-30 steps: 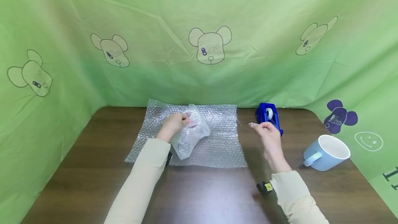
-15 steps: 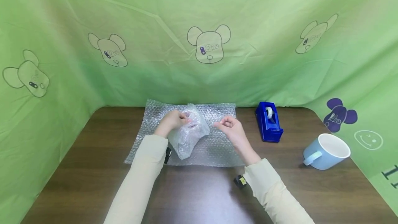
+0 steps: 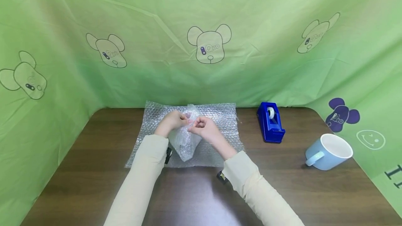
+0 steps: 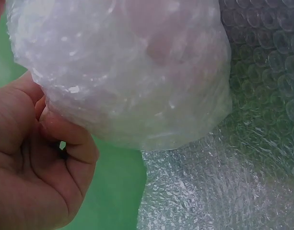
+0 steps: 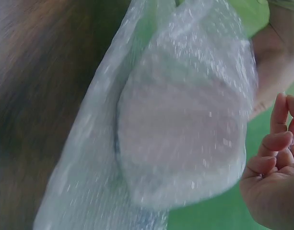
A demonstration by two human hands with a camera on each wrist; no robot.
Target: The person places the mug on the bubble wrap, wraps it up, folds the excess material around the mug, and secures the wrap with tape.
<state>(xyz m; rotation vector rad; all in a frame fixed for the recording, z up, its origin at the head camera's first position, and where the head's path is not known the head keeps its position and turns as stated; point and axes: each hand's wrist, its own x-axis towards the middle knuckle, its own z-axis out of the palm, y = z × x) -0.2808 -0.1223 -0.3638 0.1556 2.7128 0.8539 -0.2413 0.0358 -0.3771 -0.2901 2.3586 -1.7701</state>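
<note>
A bundle of bubble wrap, with something pale pinkish showing dimly through it, lies on a flat bubble wrap sheet. My left hand pinches the upper left of the bundle; in the left wrist view the thumb and fingers of that hand meet at its edge. Over the bundle's upper right, close to the left fingertips, is my right hand. Its thumb and index finger pinch a small piece of clear tape, barely visible in the right wrist view beside the wrapped bundle.
A blue tape dispenser with a roll in it stands at the back right of the brown table. Farther right is a light blue mug, its handle toward the front left. Green cloth surrounds the table's back and sides.
My right hand has moved left from beside the tape dispenser to the bundle, carrying the tape piece. My left hand has stayed on the bundle.
</note>
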